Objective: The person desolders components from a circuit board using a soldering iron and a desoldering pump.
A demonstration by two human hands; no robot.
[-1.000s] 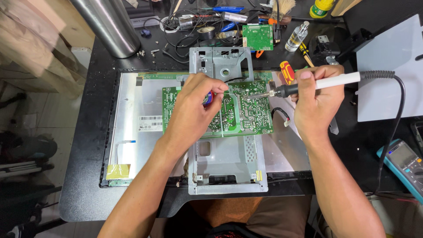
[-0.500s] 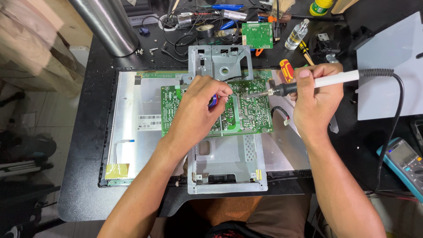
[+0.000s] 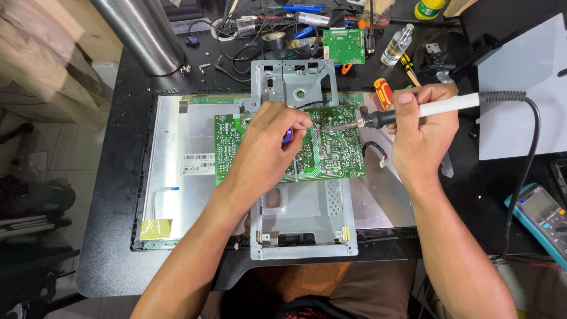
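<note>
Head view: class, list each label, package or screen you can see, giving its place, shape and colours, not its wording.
White sticker label: on the silver panel back, left of the green board; rectangular, dark print.
Yellow tape patch: panel's lower left corner; squarish.
Multimeter screen: far right edge; grey rectangle in a teal case.
Small clear bottle: top, beside the small green board; colourless.

Two bare hands work over the table: a left hand [image 3: 266, 147] and a right hand [image 3: 422, 133]. Two green circuit boards are in view, one large circuit board [image 3: 331, 150] on the metal bracket [image 3: 301, 227] and one small circuit board [image 3: 344, 45] at the back. One soldering iron [image 3: 425, 109], one flat display panel [image 3: 183, 177], one multimeter [image 3: 540, 215], one red-handled screwdriver [image 3: 384, 93], one clear bottle [image 3: 397, 45] and one steel tube [image 3: 139, 32] complete the count.
</note>
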